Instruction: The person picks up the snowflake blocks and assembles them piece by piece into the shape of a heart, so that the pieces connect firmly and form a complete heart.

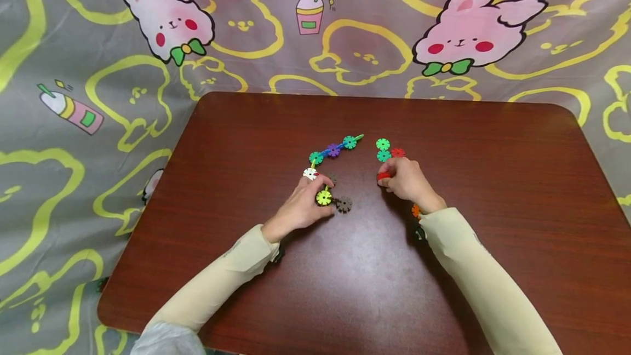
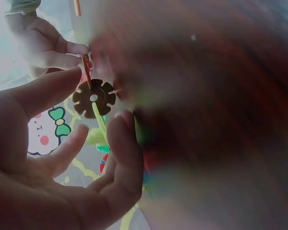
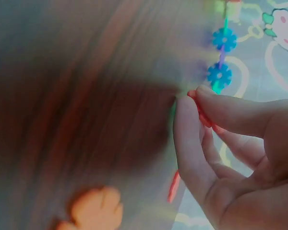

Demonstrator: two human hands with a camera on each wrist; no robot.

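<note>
A chain of slotted plastic discs lies on the table, with a teal disc point(image 1: 316, 158), a purple disc point(image 1: 333, 150) and a white disc point(image 1: 310, 173). My left hand point(image 1: 303, 201) curls round its near end, about a yellow disc point(image 1: 323, 197) joined to a brown disc point(image 1: 343, 204). In the left wrist view the brown disc point(image 2: 81, 103) faces the camera between thumb and fingers; the exact finger contact is partly hidden. My right hand point(image 1: 408, 181) pinches a red disc point(image 1: 383, 176) between thumb and fingertip, apart from the chain; the right wrist view shows the red disc point(image 3: 205, 116) mostly covered.
Loose green discs point(image 1: 383, 144) and another red disc point(image 1: 397, 152) lie just beyond my right hand. An orange disc point(image 1: 416, 211) sits by the right wrist, partly under the sleeve. The brown table point(image 1: 236, 119) meets a patterned cloth point(image 1: 365, 43) at its far edge.
</note>
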